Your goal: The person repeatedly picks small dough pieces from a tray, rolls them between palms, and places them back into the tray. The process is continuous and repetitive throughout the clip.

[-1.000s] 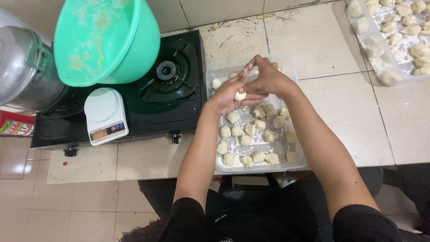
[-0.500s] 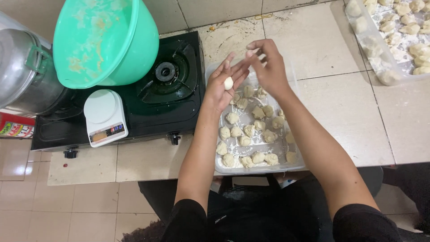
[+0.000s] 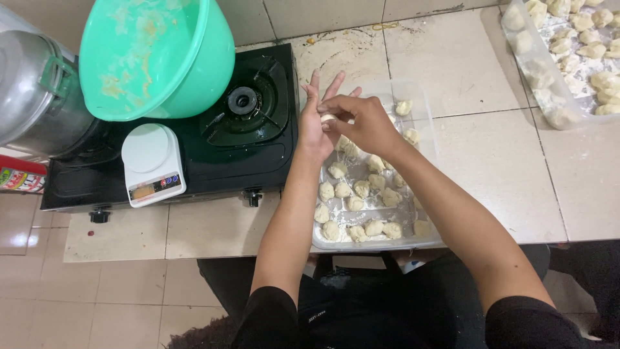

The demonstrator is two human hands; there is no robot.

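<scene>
Pale dough ball (image 3: 328, 117) pinched by right hand (image 3: 361, 123) against open left hand (image 3: 314, 126), above tray (image 3: 423, 103).

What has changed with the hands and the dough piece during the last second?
The right hand went back onto the dough piece, now pinched against the left hand, whose fingers spread open. Half a second ago the hands were apart. The tray, green bowl, scale and stove stayed in place.

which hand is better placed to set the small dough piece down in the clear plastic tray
Probably the right hand: its fingertips pinch the small pale dough piece directly above the clear plastic tray, while the left hand only cradles it, palm open, at the tray's left edge.
</scene>
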